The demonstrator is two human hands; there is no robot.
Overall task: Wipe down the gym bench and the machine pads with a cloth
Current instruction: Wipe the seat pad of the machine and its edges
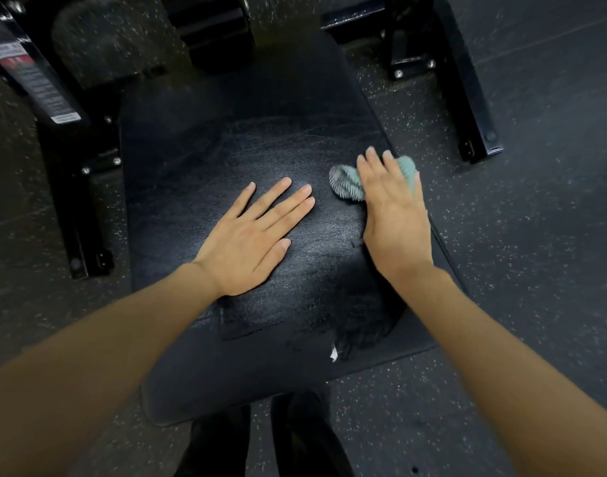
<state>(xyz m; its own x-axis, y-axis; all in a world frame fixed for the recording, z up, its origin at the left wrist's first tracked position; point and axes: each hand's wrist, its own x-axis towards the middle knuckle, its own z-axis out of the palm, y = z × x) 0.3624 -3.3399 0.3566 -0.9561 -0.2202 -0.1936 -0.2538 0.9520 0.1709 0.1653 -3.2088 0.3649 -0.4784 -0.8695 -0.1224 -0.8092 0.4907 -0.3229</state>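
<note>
At the right edge of the bench (198, 160), the cloth (346, 183) is being pressed under straight fingers of the right hand (395, 222), the left hand (247, 242) being laid flat, empty, beside it.

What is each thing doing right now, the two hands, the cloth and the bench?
bench pad, black, streaky and hazy on top, with a small white tear near the front.
cloth, teal, bunched up by the pad's right edge.
left hand, flat on the pad, fingers straight and spread, holding nothing.
right hand, fingers straight, pressing the cloth down.
</note>
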